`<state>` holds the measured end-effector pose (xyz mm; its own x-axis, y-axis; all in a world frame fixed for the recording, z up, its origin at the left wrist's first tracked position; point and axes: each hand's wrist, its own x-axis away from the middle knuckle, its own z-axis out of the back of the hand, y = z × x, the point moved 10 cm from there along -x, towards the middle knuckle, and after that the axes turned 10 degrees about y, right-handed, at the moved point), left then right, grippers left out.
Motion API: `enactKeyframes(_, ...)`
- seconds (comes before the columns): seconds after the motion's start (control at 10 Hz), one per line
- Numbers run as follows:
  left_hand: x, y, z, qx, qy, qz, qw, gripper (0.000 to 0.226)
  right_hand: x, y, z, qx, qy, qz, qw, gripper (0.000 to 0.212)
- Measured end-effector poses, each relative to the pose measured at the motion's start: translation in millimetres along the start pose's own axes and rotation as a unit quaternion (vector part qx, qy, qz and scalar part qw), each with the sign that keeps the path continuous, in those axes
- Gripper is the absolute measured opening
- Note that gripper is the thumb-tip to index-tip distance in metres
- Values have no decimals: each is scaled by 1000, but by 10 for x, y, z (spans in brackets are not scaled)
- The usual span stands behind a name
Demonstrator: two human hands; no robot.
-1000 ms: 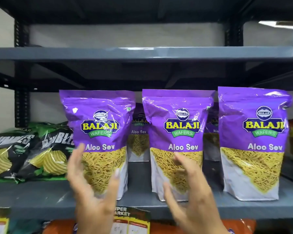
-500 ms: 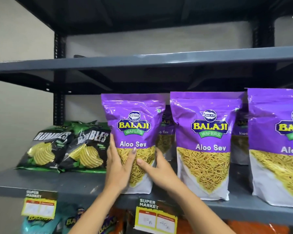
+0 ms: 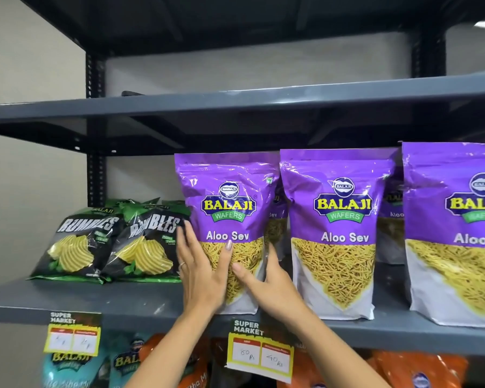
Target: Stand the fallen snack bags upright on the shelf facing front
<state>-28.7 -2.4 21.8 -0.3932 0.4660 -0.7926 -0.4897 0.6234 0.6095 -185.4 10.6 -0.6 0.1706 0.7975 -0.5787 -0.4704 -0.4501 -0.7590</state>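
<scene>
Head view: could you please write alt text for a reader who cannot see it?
Both hands, left and right, clasp the leftmost purple Aloo Sev bag, upright and facing front on a grey shelf. Two more purple bags stand to its right; two green Rumbles bags lean back on its left.

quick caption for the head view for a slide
Both hands, left and right, steady the leftmost purple Aloo Sev bag upright on the grey shelf.
</scene>
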Motion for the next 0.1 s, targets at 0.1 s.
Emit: enactKeyframes(0.1, 34, 513, 120, -55, 56, -134, 988, 87, 181, -111, 310, 18, 63, 35, 997, 94)
